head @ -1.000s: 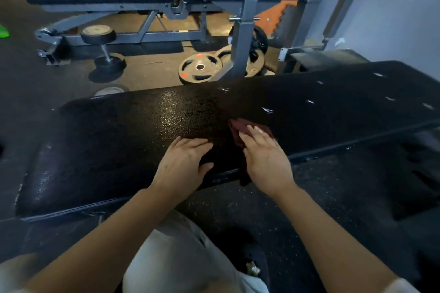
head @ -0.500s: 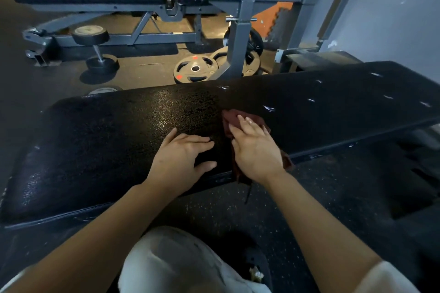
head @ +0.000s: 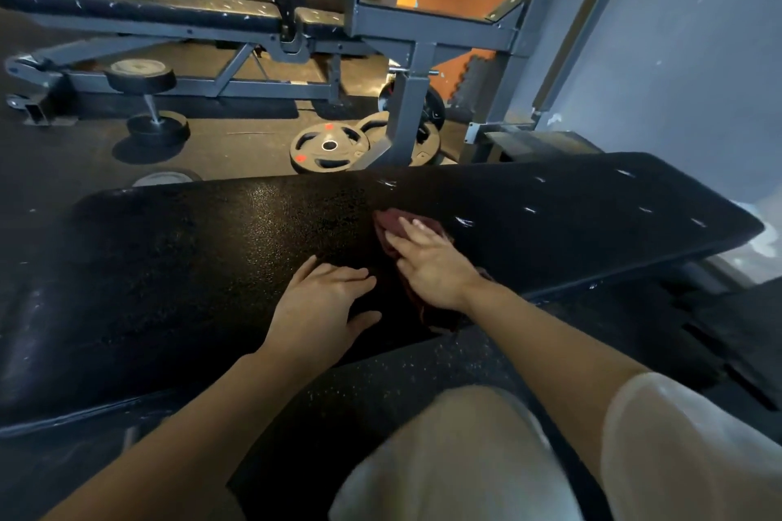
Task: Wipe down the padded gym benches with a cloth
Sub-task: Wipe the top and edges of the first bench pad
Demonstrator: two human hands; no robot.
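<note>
Cloth (head: 391, 226) now farther up bench (head: 177, 266), under right hand (head: 431, 262) fingers (head: 408, 231).

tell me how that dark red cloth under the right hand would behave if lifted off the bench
The dark red cloth is probably floppy: it bunches under the right hand and droops over the black padded bench edge. Likely light, since flat fingers alone move it.

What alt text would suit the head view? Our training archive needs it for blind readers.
A person's right hand presses a dark red cloth flat on a black padded bench, left hand resting beside it. Behind stand another bench, a dumbbell and weight plates.
</note>
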